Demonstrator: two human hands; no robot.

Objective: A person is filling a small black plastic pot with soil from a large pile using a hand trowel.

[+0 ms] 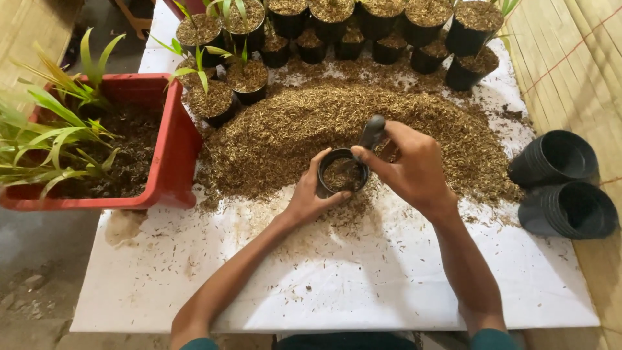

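Centre of frame: left hand [310, 194] wraps fingers round a small black pot [342, 173], part-filled w/ husk mix, standing on the white sheet [363, 285]. Right hand [409, 165] is clenched on a dark tool handle [372, 131] angled over the pot rim. Risk: the light pot could tip or spill mix if the left grip slackens while the tool presses in. Behind, a husk pile [304, 123]; farther up, filled pots [382, 19]. Red tray [173, 139] w/ seedlings at left, empty pot stacks [562, 185] at right.

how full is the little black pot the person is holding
Partly full: the small black pot stands upright in the left hand, brown husk mix visible inside below the rim.
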